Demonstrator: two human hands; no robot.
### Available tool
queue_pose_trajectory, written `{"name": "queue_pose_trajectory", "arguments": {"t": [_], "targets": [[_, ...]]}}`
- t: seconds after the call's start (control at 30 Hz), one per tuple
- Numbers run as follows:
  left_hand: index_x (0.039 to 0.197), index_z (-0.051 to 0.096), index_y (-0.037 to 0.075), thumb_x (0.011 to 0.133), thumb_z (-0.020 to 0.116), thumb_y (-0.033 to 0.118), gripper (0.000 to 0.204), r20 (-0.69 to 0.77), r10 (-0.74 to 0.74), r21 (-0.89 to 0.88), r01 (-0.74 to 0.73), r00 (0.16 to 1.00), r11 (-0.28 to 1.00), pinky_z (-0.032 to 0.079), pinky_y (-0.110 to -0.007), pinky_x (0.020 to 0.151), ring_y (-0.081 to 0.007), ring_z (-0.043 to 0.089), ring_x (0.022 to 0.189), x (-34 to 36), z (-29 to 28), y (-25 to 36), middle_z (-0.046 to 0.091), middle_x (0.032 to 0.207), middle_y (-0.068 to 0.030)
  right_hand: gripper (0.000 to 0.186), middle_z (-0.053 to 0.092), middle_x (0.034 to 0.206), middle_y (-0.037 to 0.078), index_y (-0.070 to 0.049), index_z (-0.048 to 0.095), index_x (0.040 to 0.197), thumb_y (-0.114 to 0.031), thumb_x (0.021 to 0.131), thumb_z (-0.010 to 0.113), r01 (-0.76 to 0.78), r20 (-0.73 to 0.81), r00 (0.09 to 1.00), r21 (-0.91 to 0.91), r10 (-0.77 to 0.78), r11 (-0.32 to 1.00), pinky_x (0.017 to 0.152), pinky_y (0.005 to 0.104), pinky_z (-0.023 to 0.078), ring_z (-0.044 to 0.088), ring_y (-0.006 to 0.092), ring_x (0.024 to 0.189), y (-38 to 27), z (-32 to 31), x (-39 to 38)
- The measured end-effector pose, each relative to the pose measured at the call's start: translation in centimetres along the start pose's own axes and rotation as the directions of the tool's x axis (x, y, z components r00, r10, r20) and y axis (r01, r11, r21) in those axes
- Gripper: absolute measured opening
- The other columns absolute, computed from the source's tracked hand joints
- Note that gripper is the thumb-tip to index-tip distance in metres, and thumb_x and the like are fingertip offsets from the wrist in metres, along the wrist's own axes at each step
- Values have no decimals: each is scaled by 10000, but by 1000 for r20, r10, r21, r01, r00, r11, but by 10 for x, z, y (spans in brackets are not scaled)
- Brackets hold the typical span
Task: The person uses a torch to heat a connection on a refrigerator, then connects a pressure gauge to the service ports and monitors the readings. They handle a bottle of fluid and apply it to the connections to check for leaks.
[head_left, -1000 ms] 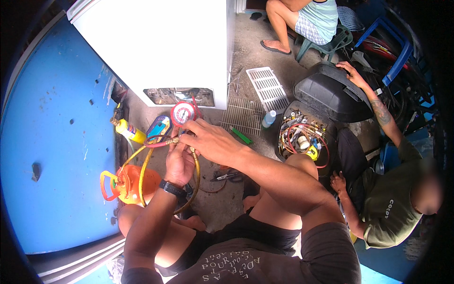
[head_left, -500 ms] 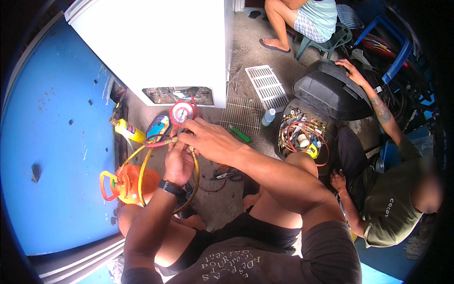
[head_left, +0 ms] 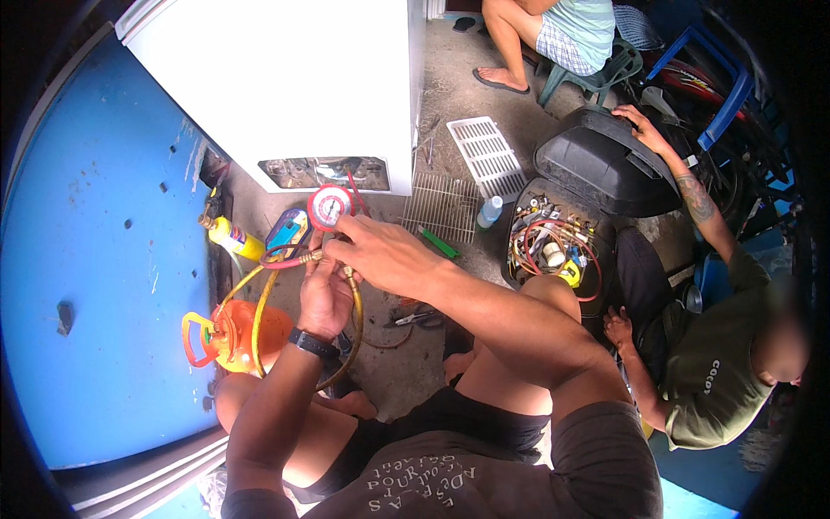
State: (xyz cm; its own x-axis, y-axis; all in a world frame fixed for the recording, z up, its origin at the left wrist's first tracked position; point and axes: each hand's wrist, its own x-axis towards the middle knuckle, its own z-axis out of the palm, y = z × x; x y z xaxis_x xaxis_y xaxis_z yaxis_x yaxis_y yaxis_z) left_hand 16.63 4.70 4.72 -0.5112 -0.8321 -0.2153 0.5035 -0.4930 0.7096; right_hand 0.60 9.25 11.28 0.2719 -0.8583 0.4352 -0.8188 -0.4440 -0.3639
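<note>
Both of my hands are closed on a manifold with a red-rimmed pressure gauge [head_left: 330,205]. My left hand [head_left: 325,303] grips it from below; my right hand [head_left: 385,259] lies over it, fingers bent around the fittings just under the dial, partly hiding them. A dark red hose [head_left: 285,263] and a yellow hose [head_left: 264,307] loop from it. An orange gas cylinder [head_left: 255,337] stands by my left knee. Behind it are a yellow canister [head_left: 238,240] and a blue-cased item [head_left: 288,232]. A white appliance [head_left: 277,78] stands ahead with an opening at its base, near the gauge.
Blue panel [head_left: 95,259] at left. Ahead-right lie a white grille [head_left: 484,156], wire rack [head_left: 437,208] and bottle [head_left: 489,214]. An open black case [head_left: 601,160] holds fittings and hoses. A co-worker [head_left: 718,363] sits at right, hand on its lid; another person [head_left: 575,35] sits behind. Pliers [head_left: 415,318] lie below.
My hands keep the same grip on the manifold. The whole view has shifted very slightly; little else visibly differs.
</note>
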Motion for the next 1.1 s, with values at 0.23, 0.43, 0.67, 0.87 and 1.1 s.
{"name": "queue_pose_trajectory", "arguments": {"t": [0.23,0.43,0.67,0.87,1.1], "targets": [[1514,333,159,1042,524,235,515,18,-1,-81,2,1000,997,517,-345,776,-122,597,873,-2,3,1,631,1044,-3,326,640,921,174,-36,617,1050,-319,892,647,-182,25,982,-140,187,973,667,418,552,696,319,791,-1,5,7],[1389,473,135,1045,527,270,374,77,43,-102,-35,996,994,509,-278,857,-77,585,851,1,1,3,607,1039,11,413,650,880,199,-42,584,1061,-408,891,670,-259,-13,966,-73,259,963,624,447,544,700,350,734,-2,8,10],[1378,487,159,1043,521,407,418,-20,-54,-135,51,998,989,480,-260,837,-61,532,846,-1,0,6,576,1008,29,464,634,868,174,-30,541,1097,-406,867,688,-100,-36,995,-171,95,980,648,428,548,689,325,783,3,23,4],[1319,517,116,1055,459,451,430,3,-23,-135,23,1000,991,467,-325,907,-110,576,915,1,-14,-4,614,1006,10,473,633,752,132,-32,534,1041,-436,858,699,-311,72,945,-118,320,943,623,422,541,684,312,702,-2,27,6],[1383,481,126,1067,394,468,475,106,-118,-40,123,987,992,447,-365,1011,-168,579,1167,3,-4,5,609,1283,-35,421,627,669,119,-67,535,981,-466,892,632,-114,-212,974,-161,79,980,524,427,499,653,314,572,25,38,13]]}}
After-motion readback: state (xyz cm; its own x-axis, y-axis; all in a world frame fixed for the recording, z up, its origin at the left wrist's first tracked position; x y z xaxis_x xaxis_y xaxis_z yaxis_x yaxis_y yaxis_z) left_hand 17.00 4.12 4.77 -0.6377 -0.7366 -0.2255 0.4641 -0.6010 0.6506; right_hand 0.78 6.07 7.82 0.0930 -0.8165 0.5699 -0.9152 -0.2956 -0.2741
